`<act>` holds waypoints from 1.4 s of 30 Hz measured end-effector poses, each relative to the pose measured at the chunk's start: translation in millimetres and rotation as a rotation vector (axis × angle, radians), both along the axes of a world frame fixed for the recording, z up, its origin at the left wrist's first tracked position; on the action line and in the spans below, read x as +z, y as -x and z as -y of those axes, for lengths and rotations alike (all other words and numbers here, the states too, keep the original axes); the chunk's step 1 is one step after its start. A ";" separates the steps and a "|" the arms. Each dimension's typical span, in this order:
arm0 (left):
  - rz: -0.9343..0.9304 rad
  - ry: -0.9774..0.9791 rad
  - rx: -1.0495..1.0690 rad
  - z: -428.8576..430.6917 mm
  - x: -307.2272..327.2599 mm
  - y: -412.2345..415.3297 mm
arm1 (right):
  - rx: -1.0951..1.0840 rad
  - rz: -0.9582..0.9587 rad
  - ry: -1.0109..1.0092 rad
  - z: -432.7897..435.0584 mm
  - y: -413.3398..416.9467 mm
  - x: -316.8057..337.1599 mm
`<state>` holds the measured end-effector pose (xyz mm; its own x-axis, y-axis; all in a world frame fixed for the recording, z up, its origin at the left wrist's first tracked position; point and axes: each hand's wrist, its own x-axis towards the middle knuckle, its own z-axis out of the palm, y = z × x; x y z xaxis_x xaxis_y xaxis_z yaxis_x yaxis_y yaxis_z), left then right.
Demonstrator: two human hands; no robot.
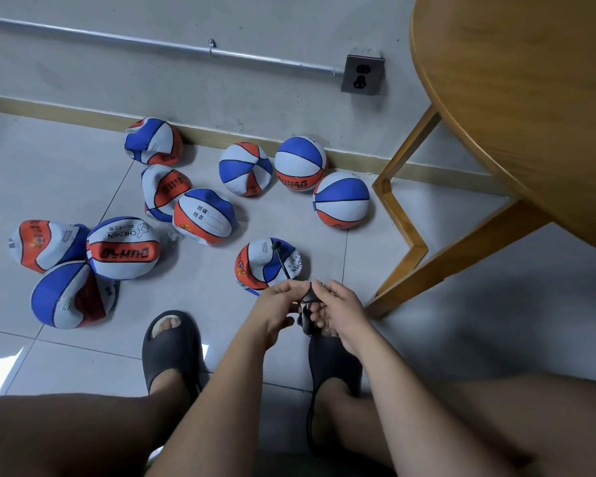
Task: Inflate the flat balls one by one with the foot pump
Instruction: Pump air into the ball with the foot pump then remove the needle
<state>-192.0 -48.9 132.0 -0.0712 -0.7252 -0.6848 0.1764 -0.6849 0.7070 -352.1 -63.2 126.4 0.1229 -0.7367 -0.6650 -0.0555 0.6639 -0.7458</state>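
The black foot pump (307, 318) is being held low over the tiled floor (461, 325), just ahead of the right slipper (334, 363), its thin hose (282, 263) lying across a dented flat ball (262, 266) just beyond the hands. Its top is being pinched between the thumb and fingertips of the left hand (276, 309), while its body is being gripped by the curled fingers of the right hand (341, 311). More flat balls (123, 247) are being left scattered toward the wall (152, 84), rounder ones (341, 201) near the wooden table (513, 98).
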 end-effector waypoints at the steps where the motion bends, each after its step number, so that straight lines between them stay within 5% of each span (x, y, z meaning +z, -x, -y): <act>1: 0.016 -0.017 0.001 -2.6 -6.0 0.6 | -0.002 -0.005 -0.016 -1.9 -0.1 -6.6; 11: 0.273 -0.134 0.041 -18.1 -49.7 18.5 | 0.129 -0.218 -0.105 -13.8 10.6 -54.1; 24: 0.087 0.121 0.097 30.5 4.4 1.7 | -0.073 -0.086 0.215 23.1 -13.4 17.3; 42: 0.304 -0.105 0.036 -27.3 -53.9 24.8 | 0.087 -0.212 -0.061 -34.1 2.9 -65.6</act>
